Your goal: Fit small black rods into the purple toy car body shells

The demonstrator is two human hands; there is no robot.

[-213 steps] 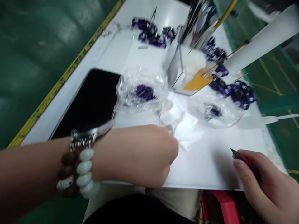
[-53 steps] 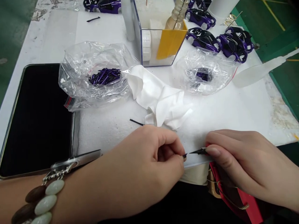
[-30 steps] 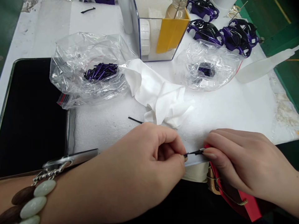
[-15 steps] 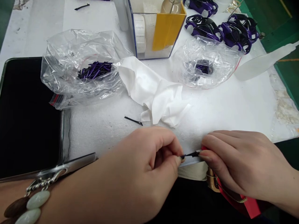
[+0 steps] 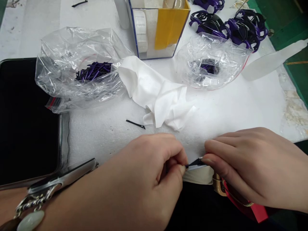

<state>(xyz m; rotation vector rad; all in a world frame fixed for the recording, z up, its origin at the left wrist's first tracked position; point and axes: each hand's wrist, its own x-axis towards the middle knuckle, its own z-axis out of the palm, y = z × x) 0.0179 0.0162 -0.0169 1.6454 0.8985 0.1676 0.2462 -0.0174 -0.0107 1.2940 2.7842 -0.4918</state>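
While the left hand (image 5: 150,173) pinches a tiny dark part (image 5: 186,166), mostly hidden, the right hand (image 5: 245,163), at three o'clock, grips a dark pointed metal blade (image 5: 197,162).

The bags (image 5: 56,61) are glossy clear plastic; the white sheet (image 5: 165,99) matt (cloth or paper, unclear); the black screen (image 5: 27,122) glossy.

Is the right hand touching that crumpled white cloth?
Apart: the head view shows the white work surface between the right hand and the crumpled cloth.
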